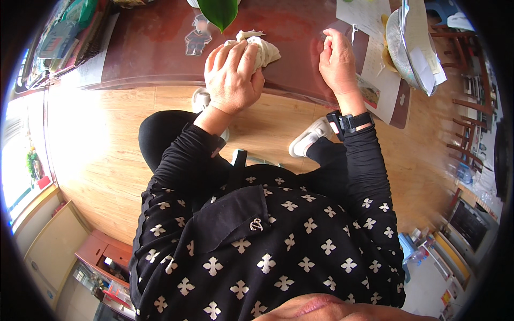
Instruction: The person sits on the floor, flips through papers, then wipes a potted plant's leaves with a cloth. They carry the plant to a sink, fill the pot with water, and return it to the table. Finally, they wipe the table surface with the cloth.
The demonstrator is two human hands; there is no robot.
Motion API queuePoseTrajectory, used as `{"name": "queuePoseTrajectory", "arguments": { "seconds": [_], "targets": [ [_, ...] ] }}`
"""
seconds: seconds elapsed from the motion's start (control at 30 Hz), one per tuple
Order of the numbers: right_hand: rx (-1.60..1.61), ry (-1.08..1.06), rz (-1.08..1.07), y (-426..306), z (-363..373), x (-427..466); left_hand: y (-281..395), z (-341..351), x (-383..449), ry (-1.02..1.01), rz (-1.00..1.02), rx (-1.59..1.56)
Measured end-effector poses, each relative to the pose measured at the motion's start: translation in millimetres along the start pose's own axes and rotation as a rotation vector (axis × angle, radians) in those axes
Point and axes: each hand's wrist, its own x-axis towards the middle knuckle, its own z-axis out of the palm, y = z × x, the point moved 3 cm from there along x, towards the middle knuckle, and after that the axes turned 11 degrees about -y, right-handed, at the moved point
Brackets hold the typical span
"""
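My left hand (233, 78) presses down on a crumpled off-white cloth (267, 53) on the dark red tabletop (295, 42). Its fingers curl over the cloth and hide part of it. To the right, my right hand (338, 60) is over the table near its front edge, fingers loosely curled in, and I see nothing held in it. A flat cut-out figure (197, 37) lies left of the cloth. Beyond the cloth, a green leaf (221, 13) hangs over the tabletop.
Paper sheets (371, 52) lie right of my right hand, with a white strip (353, 33) on them. A mesh basket (397, 42) holding papers stands at the right. Books and a teal item (82, 16) are piled at the far left. Wooden floor (261, 124) shows below the table edge.
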Motion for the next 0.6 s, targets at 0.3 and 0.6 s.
{"name": "queuePoseTrajectory", "arguments": {
  "seconds": [0.3,0.6],
  "targets": [
    [0.271,0.118,0.209,12,-8,-13,19,-2,6,-0.082,-0.096,-0.002],
    [0.650,0.525,0.410,51,-45,-121,125,82,78,-0.156,-0.098,0.203]
  ]
}}
